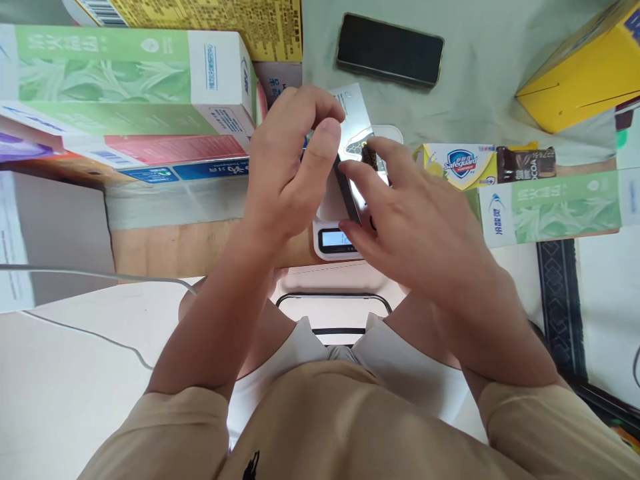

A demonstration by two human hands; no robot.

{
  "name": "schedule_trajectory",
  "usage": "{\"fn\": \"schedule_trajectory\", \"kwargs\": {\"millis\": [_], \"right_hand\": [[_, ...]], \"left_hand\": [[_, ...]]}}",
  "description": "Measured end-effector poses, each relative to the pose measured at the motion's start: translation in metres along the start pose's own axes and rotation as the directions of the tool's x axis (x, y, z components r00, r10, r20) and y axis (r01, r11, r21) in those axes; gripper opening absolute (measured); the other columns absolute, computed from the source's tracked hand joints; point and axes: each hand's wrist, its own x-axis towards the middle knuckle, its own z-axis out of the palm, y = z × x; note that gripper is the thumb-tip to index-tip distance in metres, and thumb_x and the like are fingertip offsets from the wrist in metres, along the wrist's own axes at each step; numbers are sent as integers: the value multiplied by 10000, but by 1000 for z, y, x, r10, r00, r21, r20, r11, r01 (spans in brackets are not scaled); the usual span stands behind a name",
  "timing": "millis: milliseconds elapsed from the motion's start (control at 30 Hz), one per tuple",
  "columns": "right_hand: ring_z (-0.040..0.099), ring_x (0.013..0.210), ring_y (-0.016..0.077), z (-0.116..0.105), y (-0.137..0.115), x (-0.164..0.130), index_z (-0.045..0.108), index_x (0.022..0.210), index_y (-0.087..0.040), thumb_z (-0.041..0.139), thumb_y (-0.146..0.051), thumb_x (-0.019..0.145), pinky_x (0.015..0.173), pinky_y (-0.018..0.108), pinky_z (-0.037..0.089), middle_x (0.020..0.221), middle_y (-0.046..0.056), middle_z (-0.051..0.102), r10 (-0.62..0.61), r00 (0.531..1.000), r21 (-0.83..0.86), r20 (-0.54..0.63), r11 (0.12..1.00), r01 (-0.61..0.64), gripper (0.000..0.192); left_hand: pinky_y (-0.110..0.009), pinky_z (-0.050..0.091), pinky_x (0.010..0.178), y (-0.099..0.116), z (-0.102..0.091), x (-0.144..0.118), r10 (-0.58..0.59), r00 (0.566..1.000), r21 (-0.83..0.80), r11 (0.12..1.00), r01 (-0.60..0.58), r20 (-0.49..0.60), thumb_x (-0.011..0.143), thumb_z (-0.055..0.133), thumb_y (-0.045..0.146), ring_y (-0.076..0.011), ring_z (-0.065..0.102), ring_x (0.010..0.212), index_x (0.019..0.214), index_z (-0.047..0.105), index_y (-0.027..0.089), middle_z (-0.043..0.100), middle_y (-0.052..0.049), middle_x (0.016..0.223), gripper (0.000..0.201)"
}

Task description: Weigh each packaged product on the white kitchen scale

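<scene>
I see the silver box (pixel 356 110) on the white scale (pixel 395 132) between the hands, long axis near-to-far, right hand (pixel 415 207) nearer, fingers spread over it, grip unclear, left hand (pixel 293 163) half open, nothing visible held

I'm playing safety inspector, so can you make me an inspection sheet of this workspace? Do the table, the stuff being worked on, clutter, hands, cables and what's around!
Surface: pale green cloth, with a wooden edge nearest the person.
Job's things: a silvery box on a white scale; its display is lit, digits unreadable.
Clutter: stacked cartons at left; phone beyond the scale; yellow box, Safeguard box and green-and-white box at right.
Hands: left hand curled beside the silvery box; right hand spread over it, contact unclear.
Cables: thin pale cable at lower left, ends unseen.
Surroundings: the person's lap and pale shorts below the table edge.
</scene>
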Motion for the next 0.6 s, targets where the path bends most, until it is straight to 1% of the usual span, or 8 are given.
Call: {"fn": "schedule_trajectory", "kwargs": {"millis": [100,200,233,333,400,467,533,600], "right_hand": [[600,1192,325,8,-2,3,515,1442,-237,537,-403,962,961,518,568,1580,174,408,35,999,65,-20,997,-34,508],[554,1270,364,14,-6,6,485,1493,-235,504,-306,961,1057,618,509,1601,198,341,101,995,74,-22,992,-99,537],[543,1290,378,15,-8,6,473,1509,-240,502,-286,953,1081,654,482,1602,201,326,113,993,75,-26,991,-111,559],[531,1316,400,15,-8,7,455,1535,-255,500,-257,930,1106,711,443,1597,198,301,141,989,80,-42,987,-137,607],[558,1283,378,12,-5,6,450,1543,-262,478,-254,933,1080,684,485,1600,189,288,140,989,98,-37,986,-136,611],[583,1239,340,5,-3,5,434,1554,-276,460,-261,942,1026,612,553,1616,176,272,103,994,131,-38,987,-97,613],[577,1252,321,-5,-5,3,418,1561,-287,452,-258,946,992,543,592,1631,161,261,71,997,150,-44,987,-64,617],[569,1287,317,-19,-10,-2,410,1564,-287,430,-234,951,1003,525,598,1642,155,250,86,996,149,-30,985,-81,616]], "left_hand": [[-435,492,834,-1,2,0,-13,999,-15,1000,12,-29,1002,437,580,-239,640,883,895,692,269,710,-61,894,416],[-443,491,837,-1,2,0,-14,999,-34,999,12,-50,999,457,586,-240,641,887,885,690,282,709,-58,899,400],[-447,495,845,-1,2,0,-16,999,-34,999,15,-40,1000,457,590,-240,641,898,898,691,286,710,-54,911,397],[-451,505,861,-4,2,1,-21,999,-25,999,21,-25,1005,451,596,-234,642,921,937,695,285,713,-42,938,401],[-455,508,864,-8,0,0,9,999,-9,1000,-9,-48,1011,435,593,-233,646,922,948,695,280,715,-44,940,411],[-463,519,903,-9,-2,-1,28,998,33,999,-26,-57,1018,416,600,-229,653,976,999,697,286,718,-46,997,422],[-463,537,972,-9,-4,-4,0,1000,80,997,2,-30,1015,401,614,-208,649,1062,1104,681,297,703,-37,1105,433],[-446,561,1012,-8,-6,-6,-44,999,147,988,47,-24,1020,369,584,-175,636,1121,1213,627,305,662,-27,1193,426]]}}
